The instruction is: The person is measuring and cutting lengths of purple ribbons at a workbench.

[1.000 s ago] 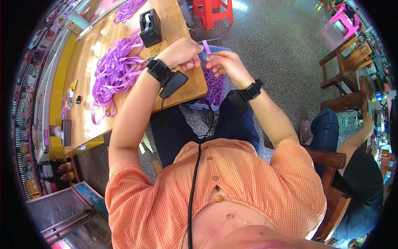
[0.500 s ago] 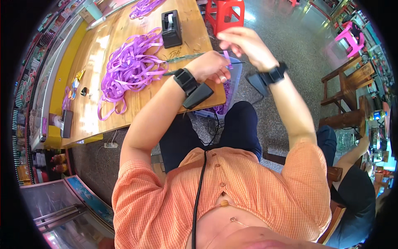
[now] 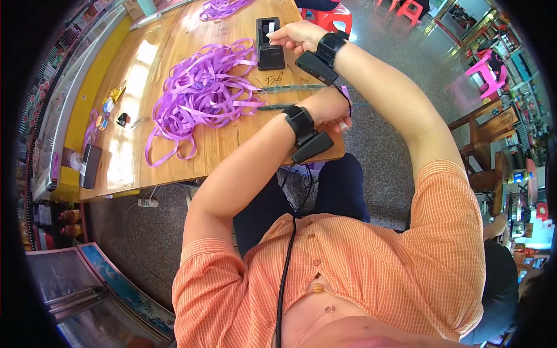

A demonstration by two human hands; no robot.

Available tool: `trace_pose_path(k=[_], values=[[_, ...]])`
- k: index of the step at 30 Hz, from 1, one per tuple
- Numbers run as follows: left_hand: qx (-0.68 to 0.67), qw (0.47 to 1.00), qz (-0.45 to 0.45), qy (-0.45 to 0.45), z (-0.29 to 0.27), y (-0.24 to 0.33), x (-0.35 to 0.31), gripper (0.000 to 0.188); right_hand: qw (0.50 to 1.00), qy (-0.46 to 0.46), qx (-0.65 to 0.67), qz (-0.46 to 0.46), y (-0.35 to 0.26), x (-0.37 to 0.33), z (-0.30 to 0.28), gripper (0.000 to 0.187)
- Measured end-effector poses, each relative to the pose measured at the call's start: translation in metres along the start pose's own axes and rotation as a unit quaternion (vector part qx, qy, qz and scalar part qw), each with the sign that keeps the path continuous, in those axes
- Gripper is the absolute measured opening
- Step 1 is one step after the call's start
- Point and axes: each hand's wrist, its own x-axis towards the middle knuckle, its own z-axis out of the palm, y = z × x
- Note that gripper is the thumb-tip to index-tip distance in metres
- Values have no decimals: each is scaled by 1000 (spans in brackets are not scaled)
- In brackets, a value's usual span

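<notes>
Loosely heaped purple ribbon [image 3: 206, 87] lies on the wooden table [image 3: 130, 153]. Beside it stands a black tape dispenser [image 3: 271, 58]; the right hand [image 3: 299, 36] has its fingertips close together at the white tape [image 3: 271, 27], whether pinching it I cannot tell. Farther right, the left hand [image 3: 329, 108] curls around a short purple strip [image 3: 345, 91].

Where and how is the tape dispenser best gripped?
I'd grip the near end of the tape dispenser, coming from above, with thumb and fingers across its two long sides. Its body is long and narrow, pointing away from the person. The right hand is at its far half, and ribbon lies close on its left.
</notes>
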Motion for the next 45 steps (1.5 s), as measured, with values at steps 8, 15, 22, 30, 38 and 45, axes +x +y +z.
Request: trace_pose_path(k=[8, 15, 22, 30, 38, 45], values=[[-7, 1000, 13, -9, -1, -2, -2, 20, 985, 54, 141, -85, -2, -20, 6, 20], [-38, 998, 48, -22, -2, -13, -1, 25, 992, -21, 122, 14, 12, -61, 24, 25], [13, 1000, 23, -8, 1, -13, 4, 27, 995, -10, 55, 77, 20, -62, 24, 24], [-10, 999, 26, -29, -2, -1, -8, 27, 995, -64, 22, -66, 16, -97, -35, 25], [-17, 999, 15, -37, -4, 3, -13, 25, 969, -126, -196, -85, 69, -143, -111, 24], [-19, 999, 2, -29, -1, 9, -17, 23, 916, -183, -329, -138, 81, -128, -116, 19]])
